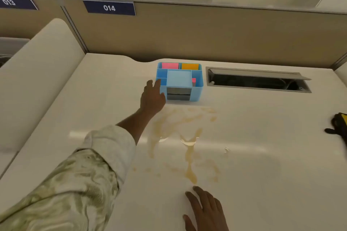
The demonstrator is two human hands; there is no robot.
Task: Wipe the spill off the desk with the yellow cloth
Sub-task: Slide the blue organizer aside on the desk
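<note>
The white desk (pixel 262 137) fills most of the view, and both hands are over it. The brown spill (pixel 180 133) is the next biggest thing. It lies between the two hands, and its long way runs from the near hand up toward the far hand, with a thin wet line pointing down at the near one. The left hand (pixel 153 95) is stretched far out, open, with its fingers spread. It is touching or almost touching the left wall of the blue box (pixel 180 82), and it holds nothing. The top of the spill is just to the right of this hand's wrist. The right hand (pixel 204 210) is low and close to the body, open and flat on or just above the desk, and it holds nothing too. The bottom tip of the spill is just past its fingertips. No yellow cloth is clearly in view. Far off to the right of the right hand, at the desk's edge, is a small dark thing with a bit of yellow (pixel 339 127), cut off by the edge of the view, and I cannot tell if it is the cloth. If it is, the right hand is much nearer to it than the left, so I think that hand should reach sideways to the right for it.
</note>
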